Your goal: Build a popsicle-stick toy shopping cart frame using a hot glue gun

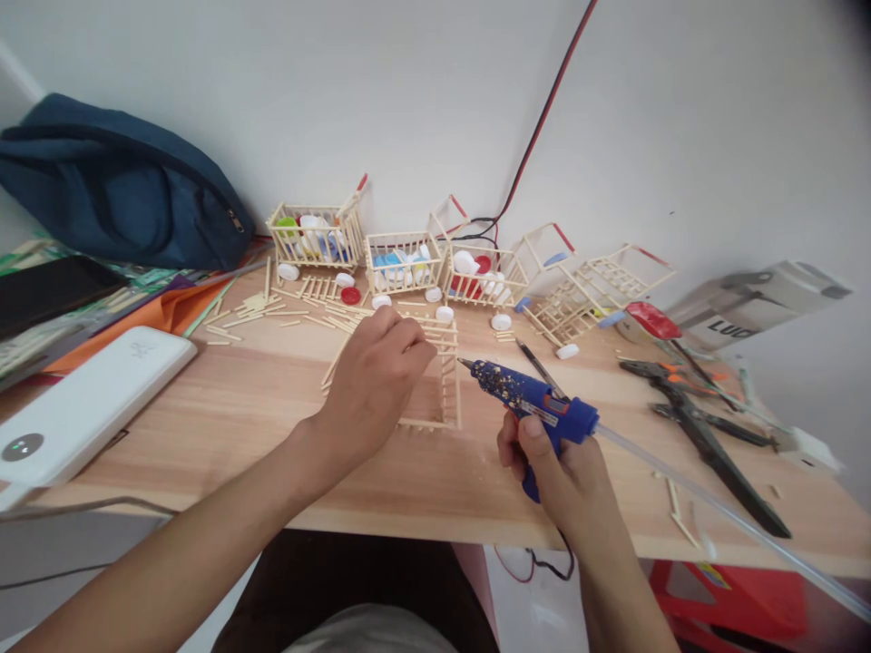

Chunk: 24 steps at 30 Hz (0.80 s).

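Observation:
My right hand (554,458) grips a blue glue gun (517,392) by its handle, and a long clear glue stick (721,512) sticks out of its back. The nozzle points left, a short gap away from my left hand (381,376). That hand is closed, its fingertips pinched together above a flat frame of thin wooden sticks (449,390) lying on the table. What it pinches, if anything, is too small or hidden to name. Part of the frame is covered by my left hand. Loose wooden sticks (255,310) are scattered beyond it.
Several small stick carts (319,238) with bottle-cap wheels line the wall. A blue bag (129,186), a phone (54,290) and a white power bank (95,399) lie left. To the right are black-handled pliers (708,444), a pen (541,365) and a grey carton (755,304).

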Available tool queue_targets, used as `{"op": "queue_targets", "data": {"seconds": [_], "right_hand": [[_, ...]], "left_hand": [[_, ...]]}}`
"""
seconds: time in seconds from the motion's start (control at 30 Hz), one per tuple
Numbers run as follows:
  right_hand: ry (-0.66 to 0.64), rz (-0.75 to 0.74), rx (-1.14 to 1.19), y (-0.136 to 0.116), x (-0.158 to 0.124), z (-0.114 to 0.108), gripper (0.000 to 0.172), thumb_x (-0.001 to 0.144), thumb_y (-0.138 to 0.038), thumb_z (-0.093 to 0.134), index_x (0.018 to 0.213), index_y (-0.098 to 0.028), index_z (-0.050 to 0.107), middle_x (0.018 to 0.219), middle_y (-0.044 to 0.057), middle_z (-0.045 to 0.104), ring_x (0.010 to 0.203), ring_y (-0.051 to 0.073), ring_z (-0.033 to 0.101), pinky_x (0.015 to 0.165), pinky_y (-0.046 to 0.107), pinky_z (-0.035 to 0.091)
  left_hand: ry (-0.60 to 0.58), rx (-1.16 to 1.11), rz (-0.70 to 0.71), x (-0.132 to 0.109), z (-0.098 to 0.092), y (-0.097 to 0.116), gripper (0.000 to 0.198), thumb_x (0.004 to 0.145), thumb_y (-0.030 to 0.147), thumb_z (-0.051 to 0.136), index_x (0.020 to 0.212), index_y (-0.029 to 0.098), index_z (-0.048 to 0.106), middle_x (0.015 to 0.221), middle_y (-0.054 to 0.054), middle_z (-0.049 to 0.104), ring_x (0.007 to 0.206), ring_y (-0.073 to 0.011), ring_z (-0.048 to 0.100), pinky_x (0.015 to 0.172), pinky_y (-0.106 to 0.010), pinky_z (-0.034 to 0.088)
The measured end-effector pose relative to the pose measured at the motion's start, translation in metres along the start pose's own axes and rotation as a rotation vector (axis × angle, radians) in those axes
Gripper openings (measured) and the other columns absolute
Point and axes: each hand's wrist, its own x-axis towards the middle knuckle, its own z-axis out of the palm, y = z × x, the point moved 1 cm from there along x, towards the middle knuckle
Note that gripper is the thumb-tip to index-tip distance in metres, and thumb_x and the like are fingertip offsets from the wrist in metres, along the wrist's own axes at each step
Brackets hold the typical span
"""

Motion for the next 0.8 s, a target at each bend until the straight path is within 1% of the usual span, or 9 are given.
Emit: {"op": "queue_targets", "data": {"seconds": [0.17,0.37,0.47,0.53,0.63,0.73,0.8], "right_hand": [[0.003,-0.004,0.0,0.001,0.001,0.001,0.05,0.095,-0.059,0.042,0.068,-0.019,0.056,0.06,0.001,0.055,0.053,0.013,0.05,0.05,0.026,0.035],[0.006,-0.005,0.018,0.003,0.002,0.002,0.051,0.094,-0.06,0.043,0.066,-0.02,0.056,0.051,-0.001,0.047,0.054,0.014,0.051,0.05,0.026,0.037],[0.008,-0.009,0.019,0.003,0.001,0.001,0.05,0.095,-0.059,0.043,0.067,-0.02,0.056,0.051,-0.001,0.047,0.053,0.014,0.05,0.05,0.026,0.037],[0.005,-0.006,0.025,0.003,0.001,0.001,0.05,0.095,-0.059,0.043,0.067,-0.02,0.056,0.05,-0.002,0.045,0.053,0.014,0.05,0.049,0.026,0.036],[0.009,-0.023,0.036,0.003,0.001,0.0,0.049,0.095,-0.059,0.043,0.067,-0.02,0.055,0.053,-0.001,0.048,0.053,0.014,0.049,0.049,0.026,0.035],[0.016,-0.046,0.041,0.001,0.0,-0.002,0.05,0.094,-0.059,0.042,0.068,-0.019,0.055,0.06,0.001,0.054,0.052,0.013,0.048,0.049,0.026,0.035],[0.007,-0.057,0.068,-0.002,-0.001,-0.002,0.051,0.095,-0.06,0.041,0.069,-0.019,0.055,0.063,0.002,0.055,0.052,0.012,0.048,0.049,0.026,0.035]], "left_hand": [[-0.011,-0.021,-0.009,0.0,0.0,-0.001,0.019,0.094,0.014,0.053,0.079,0.018,0.063,0.084,-0.004,0.062,0.082,-0.0196,0.046,0.074,-0.036,0.043],[-0.01,-0.023,-0.019,-0.001,0.001,-0.001,0.019,0.094,0.014,0.053,0.079,0.018,0.064,0.083,-0.004,0.062,0.081,-0.0199,0.045,0.074,-0.036,0.044],[-0.002,-0.07,-0.039,-0.001,0.0,-0.001,0.018,0.093,0.013,0.054,0.08,0.018,0.065,0.084,-0.005,0.064,0.083,-0.0198,0.047,0.075,-0.036,0.045],[0.01,-0.144,-0.072,0.0,-0.002,-0.002,0.018,0.093,0.013,0.054,0.08,0.018,0.067,0.085,-0.004,0.066,0.084,-0.0194,0.049,0.077,-0.036,0.045],[0.032,-0.355,-0.204,0.004,-0.011,-0.006,0.013,0.09,0.016,0.06,0.082,0.019,0.07,0.085,-0.002,0.069,0.083,-0.0173,0.056,0.077,-0.033,0.047],[0.018,-0.589,-0.407,0.007,-0.02,-0.011,0.007,0.085,0.019,0.066,0.084,0.02,0.073,0.082,0.0,0.072,0.072,-0.0135,0.06,0.068,-0.029,0.047],[0.0,-0.741,-0.519,0.008,-0.024,-0.014,0.007,0.081,0.022,0.069,0.083,0.019,0.074,0.08,0.0,0.073,0.068,-0.013,0.061,0.064,-0.027,0.048]]}}
